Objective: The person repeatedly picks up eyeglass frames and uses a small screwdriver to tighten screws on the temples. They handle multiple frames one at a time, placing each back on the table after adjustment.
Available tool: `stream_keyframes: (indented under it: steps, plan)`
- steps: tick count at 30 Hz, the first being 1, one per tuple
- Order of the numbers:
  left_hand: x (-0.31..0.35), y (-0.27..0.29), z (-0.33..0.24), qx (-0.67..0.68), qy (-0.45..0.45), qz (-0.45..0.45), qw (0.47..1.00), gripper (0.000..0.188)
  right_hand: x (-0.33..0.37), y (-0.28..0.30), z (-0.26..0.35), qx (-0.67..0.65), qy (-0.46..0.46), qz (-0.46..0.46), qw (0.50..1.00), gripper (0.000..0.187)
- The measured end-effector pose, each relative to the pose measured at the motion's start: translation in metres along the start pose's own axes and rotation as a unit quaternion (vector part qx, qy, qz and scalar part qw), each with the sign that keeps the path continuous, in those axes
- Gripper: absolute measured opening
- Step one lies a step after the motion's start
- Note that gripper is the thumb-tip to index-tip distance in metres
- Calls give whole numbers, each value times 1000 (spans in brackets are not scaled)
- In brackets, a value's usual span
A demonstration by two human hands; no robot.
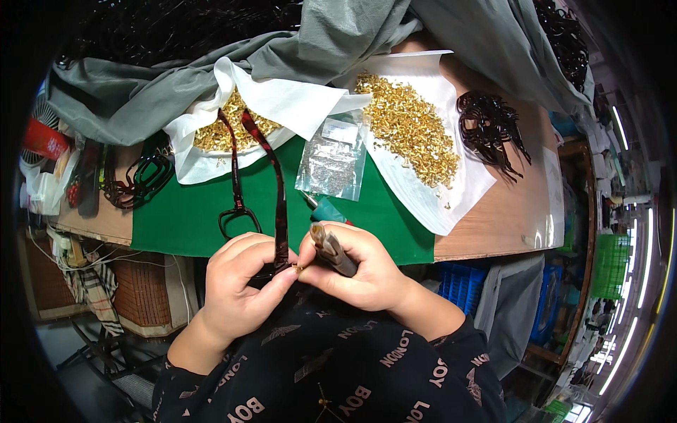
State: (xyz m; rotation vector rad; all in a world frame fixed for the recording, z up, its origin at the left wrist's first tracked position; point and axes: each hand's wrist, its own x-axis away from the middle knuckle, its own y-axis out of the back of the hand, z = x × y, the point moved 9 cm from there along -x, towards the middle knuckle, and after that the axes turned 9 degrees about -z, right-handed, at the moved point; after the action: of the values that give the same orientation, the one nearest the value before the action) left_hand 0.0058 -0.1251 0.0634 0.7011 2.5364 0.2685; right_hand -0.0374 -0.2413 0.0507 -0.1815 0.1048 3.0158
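Note:
My left hand (243, 282) is closed on a dark tortoiseshell eyeglass frame (281, 204), whose temples point away from me over the green mat. Its near end is hidden among my fingers. My right hand (363, 271) grips a slim tool (333, 254) with a brownish tip and dark body, tucked between thumb and fingers; its kind is unclear. Where the fingertips of both hands meet at the frame, a tiny gold-coloured piece (297, 268) shows. Just beyond them, a small tool with a teal handle (326, 210) lies on the mat.
Gold metal bits (409, 127) lie heaped on white paper (451, 215) at right; another heap (211, 137) sits in white cloth at left. A clear bag (330, 166) of small silver parts lies between. Dark eyeglass frames (486, 127) are piled at right, others (144, 180) at left.

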Motion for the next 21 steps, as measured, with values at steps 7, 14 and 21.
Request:
stream_keyframes:
  steps: [7,14,21]
  plan:
    - [0,2,-7,-43,9,-8,999,20,5,11,-24,-26,-74,-59,995,8]
    - [2,4,6,-25,17,-13,999,24,-2,0,-30,-81,-69,-73,992,7]
    - [1,-5,3,-91,-2,31,995,49,-6,-4,-13,-25,-36,-79,996,10]
